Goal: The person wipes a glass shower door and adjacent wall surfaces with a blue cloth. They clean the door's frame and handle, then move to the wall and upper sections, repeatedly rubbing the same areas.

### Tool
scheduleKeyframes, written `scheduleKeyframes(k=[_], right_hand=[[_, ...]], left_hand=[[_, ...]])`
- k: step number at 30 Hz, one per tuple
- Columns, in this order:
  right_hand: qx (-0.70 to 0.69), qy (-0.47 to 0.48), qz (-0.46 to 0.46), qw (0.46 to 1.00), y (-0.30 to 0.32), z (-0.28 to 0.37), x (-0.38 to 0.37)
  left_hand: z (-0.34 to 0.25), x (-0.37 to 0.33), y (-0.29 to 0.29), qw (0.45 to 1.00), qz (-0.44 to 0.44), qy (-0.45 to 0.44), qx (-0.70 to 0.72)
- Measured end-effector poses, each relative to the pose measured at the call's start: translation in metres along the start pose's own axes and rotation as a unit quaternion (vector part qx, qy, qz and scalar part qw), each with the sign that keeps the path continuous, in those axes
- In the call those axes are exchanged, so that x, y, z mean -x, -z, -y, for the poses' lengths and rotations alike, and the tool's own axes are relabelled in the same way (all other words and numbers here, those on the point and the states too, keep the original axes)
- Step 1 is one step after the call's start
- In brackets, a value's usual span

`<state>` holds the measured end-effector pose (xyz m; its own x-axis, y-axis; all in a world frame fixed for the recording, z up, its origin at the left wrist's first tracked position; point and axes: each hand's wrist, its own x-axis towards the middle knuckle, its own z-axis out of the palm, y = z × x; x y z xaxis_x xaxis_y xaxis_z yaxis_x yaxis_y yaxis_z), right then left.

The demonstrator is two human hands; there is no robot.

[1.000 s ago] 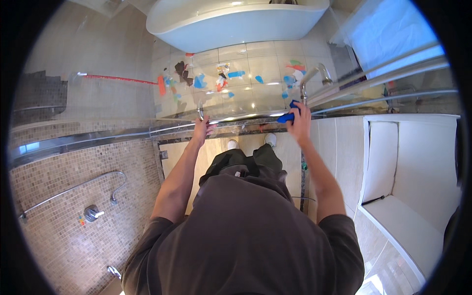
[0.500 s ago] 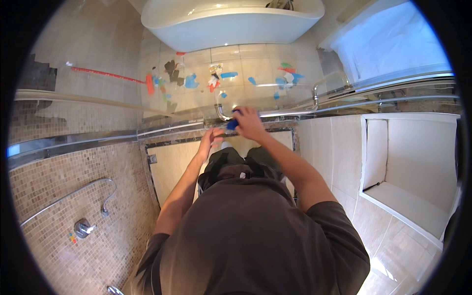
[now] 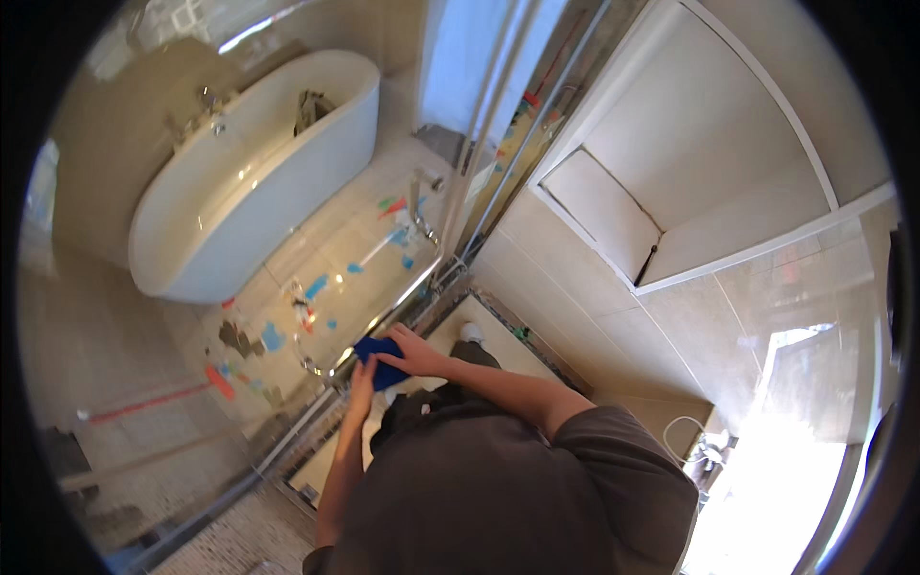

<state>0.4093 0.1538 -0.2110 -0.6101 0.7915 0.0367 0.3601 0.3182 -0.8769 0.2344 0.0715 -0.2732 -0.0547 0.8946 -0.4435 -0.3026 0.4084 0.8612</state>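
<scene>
A dark blue cloth [image 3: 385, 372] is bunched between my two hands, in front of my waist. My left hand [image 3: 361, 388] holds its left edge, fingers pointing up along it. From the right, my right hand [image 3: 412, 355] grips the same cloth, with the fingers bent over it. Just beyond my hands runs a shiny metal bar [image 3: 401, 301] with curved ends, at the glass shower panel. The cloth's underside is hidden.
Past the glass stands a white freestanding bathtub [image 3: 278, 206] with a crumpled item [image 3: 312, 111] inside. Several coloured patches, including a blue one [image 3: 316, 287], show before it. A white-framed wall niche [image 3: 709, 144] is at the upper right. My shoe [image 3: 471, 333] stands on the shower floor.
My view has turned to the right, so the tub shifts left and the niche nears. My left hand, apart from the cloth before, now holds it too, and the cloth is more spread out.
</scene>
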Motion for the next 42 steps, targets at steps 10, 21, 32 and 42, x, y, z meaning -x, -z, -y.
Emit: scheduleKeyframes(k=[10,21,32,42], right_hand=[[-0.033,-0.01,-0.025,0.999,0.171,-0.087,0.0],[-0.051,0.157,-0.134,0.977,0.375,-0.004,-0.086],[0.172,0.486,-0.404,0.756,0.355,0.019,-0.167],[0.177,0.494,-0.53,0.666,0.455,0.114,-0.19]], left_hand=[[-0.078,-0.075,-0.173,0.987,0.037,-0.089,-0.128],[-0.269,-0.088,-0.311,0.748,-0.215,-0.455,-0.432],[-0.34,-0.091,-0.337,0.792,-0.333,-0.415,-0.3],[-0.348,-0.081,-0.33,0.729,-0.132,-0.632,-0.226]])
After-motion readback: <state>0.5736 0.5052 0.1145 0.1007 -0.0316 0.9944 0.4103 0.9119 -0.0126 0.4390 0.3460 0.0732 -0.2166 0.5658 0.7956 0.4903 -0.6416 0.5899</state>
